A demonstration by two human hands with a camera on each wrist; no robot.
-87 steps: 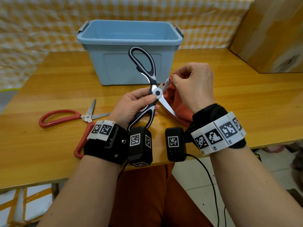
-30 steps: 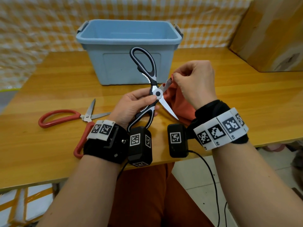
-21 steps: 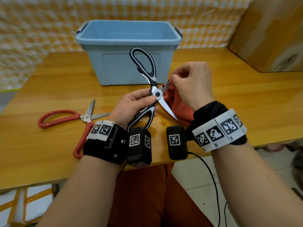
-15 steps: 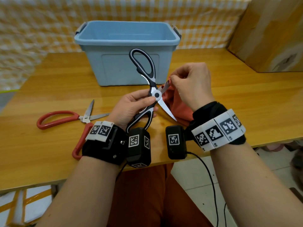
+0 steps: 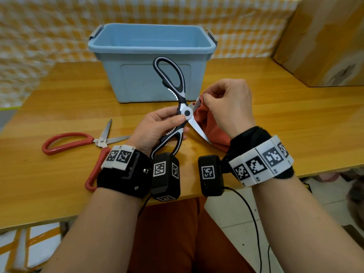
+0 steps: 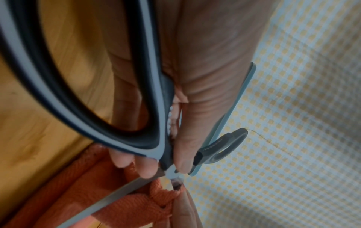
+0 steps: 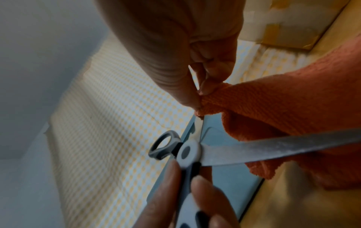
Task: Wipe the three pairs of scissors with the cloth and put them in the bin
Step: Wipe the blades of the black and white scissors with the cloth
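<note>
Head view: the left hand (image 5: 157,127) is gripping the black-handled scissors (image 5: 178,95) at the pivot, blades spread, above the bench's (image 5: 295,125) near edge. The right hand (image 5: 228,103) is pinching the orange cloth (image 5: 208,127) around the upper blade, hiding its tip. The red scissors (image 5: 78,142) are lying near the left edge, partly behind the left wrist; the bin (image 5: 151,62) is standing at the far edge.

Left wrist view: fingers (image 6: 195,108) are wrapping the blurred handle.

Right wrist view: fingertips (image 7: 213,74) are squeezing cloth onto the blade.

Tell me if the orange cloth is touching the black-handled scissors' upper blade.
Touching. In the head view the right hand pinches the orange cloth around the upper blade of the black-handled scissors; the right wrist view shows the cloth bunched on that blade.
</note>
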